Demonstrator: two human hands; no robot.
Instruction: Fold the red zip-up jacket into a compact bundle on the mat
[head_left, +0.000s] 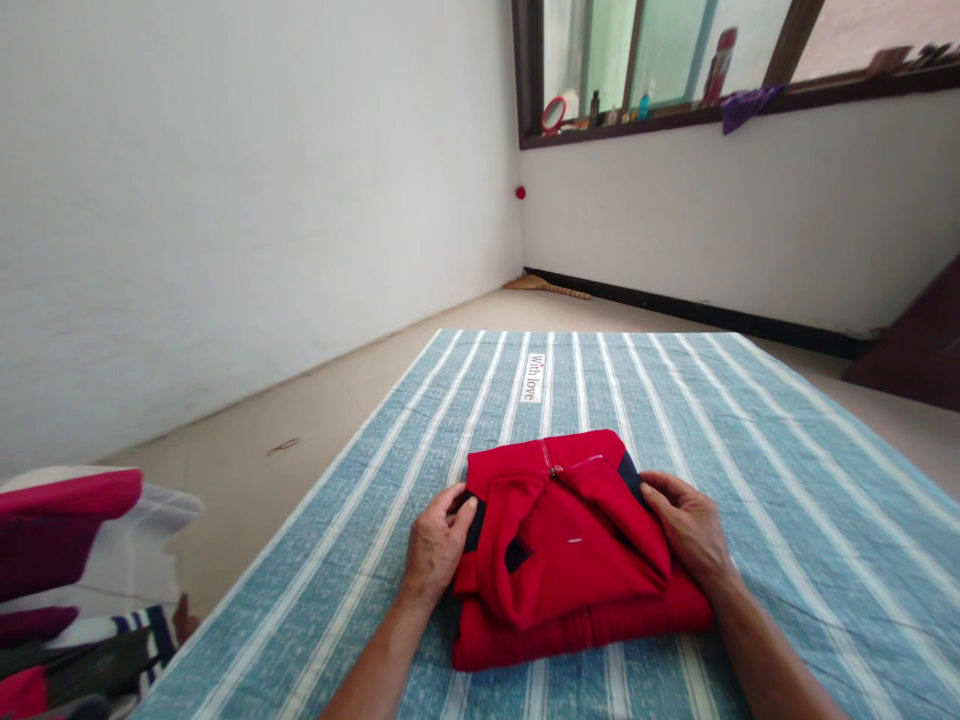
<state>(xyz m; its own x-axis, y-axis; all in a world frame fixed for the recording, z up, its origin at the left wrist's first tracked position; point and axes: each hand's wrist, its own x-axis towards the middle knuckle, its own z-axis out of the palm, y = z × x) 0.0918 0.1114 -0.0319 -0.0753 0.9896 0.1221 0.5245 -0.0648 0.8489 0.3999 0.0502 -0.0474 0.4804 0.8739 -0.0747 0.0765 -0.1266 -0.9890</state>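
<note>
A red jacket [577, 540] with dark navy side parts lies folded into a thick bundle on a table with a blue and white striped cloth [360, 500]. Its collar and zip face up near the top of the bundle. At the left edge, my left hand [441, 540] pinches the navy part between thumb and fingers. My right hand [688, 530] grips the opposite upper edge, thumb on top of the cloth. The undersides of the fingers on both hands are partly hidden by the jacket.
Several clothes [67, 530] are piled at the lower left beside the table. Against the far corner lies a brown broom-like thing [544, 286]. A window sill [637, 128] holds a round red mirror [553, 115], a spray can [720, 68] and a purple cloth [748, 106]. White walls stand behind.
</note>
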